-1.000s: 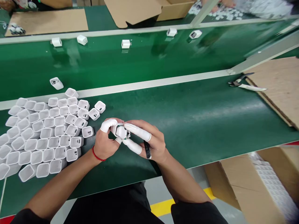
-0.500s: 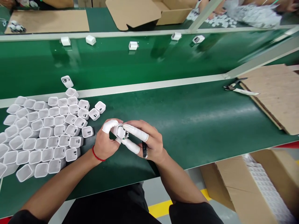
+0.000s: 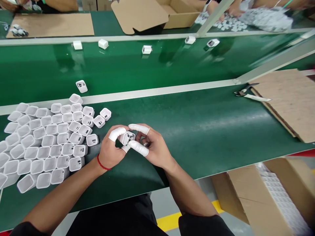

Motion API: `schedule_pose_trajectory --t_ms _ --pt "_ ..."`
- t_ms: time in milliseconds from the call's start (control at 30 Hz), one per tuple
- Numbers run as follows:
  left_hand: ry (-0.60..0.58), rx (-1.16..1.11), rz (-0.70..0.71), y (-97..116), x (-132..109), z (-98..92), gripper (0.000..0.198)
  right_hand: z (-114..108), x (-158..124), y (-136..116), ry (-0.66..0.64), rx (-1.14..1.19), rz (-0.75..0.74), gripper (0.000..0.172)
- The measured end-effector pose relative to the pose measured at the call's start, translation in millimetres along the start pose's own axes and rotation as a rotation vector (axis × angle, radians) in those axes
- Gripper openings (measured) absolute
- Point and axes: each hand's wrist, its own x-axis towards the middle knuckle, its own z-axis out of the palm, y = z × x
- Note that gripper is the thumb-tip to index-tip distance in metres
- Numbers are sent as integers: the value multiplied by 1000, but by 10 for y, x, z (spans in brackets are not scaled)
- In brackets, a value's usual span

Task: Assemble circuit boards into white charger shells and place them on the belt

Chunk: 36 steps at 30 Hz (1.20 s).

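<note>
My left hand (image 3: pixel 113 147), white covers on its thumb and a finger, grips a white charger housing (image 3: pixel 125 137) over the green work surface. A metallic and white inner part shows in the open end, which faces my right hand. My right hand (image 3: pixel 155 144) pinches at that end, one covered fingertip at the top edge and the other at the lower edge. Its remaining fingers are curled beneath, partly hidden. Left of my hands stand many empty white housings (image 3: pixel 56 150) in close rows, open ends up, several with small slots inside.
Beyond a pale rail, a green conveyor belt (image 3: pixel 118 72) carries several white chargers (image 3: pixel 147 49). Cutting pliers (image 3: pixel 243 91) lie by a brown board (image 3: pixel 287 101) at right. A carton (image 3: pixel 256 196) of white pieces stands below the table edge. Other people's hands (image 3: pixel 235 9) work across the belt.
My right hand's fingers have shifted and spread around the housing's open end, and the inner part sits deeper in it. On the belt the chargers have moved right.
</note>
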Motion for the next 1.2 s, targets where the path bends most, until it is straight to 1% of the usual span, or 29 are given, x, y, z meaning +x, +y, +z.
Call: schedule_pose_trajectory --t_ms 33,100,200,267,367,467,533,667,733,867,1067,1200 --pt "6 7 14 11 11 -4 37 -5 -3 -6 -32 29 68 40" --pt "10 38 25 33 30 -15 37 -7 -2 -14 -84 110 149 48" --pt "8 88 61 64 43 -32 37 12 12 -19 -126 229 181 56" --pt "1 114 73 81 43 -38 36 34 22 -26 -130 258 169 53" --pt "-10 133 50 99 40 -37 37 68 21 -35 -82 204 137 46" --pt "-7 121 71 100 37 -28 37 89 5 -32 -51 132 134 45" --pt "-2 108 84 85 33 -22 36 93 0 -25 -47 125 138 45" --pt "-41 -16 122 31 21 -22 48 71 18 -9 -24 169 144 42" --pt "-59 -53 123 11 22 -29 51 51 34 -2 -40 196 151 43" --pt "-38 6 126 19 40 -41 45 38 46 9 -89 242 167 47" --pt "-18 64 168 59 56 -33 41 96 37 47 -18 268 194 41" --pt "-14 99 166 49 57 -40 39 101 46 62 -31 258 195 40"
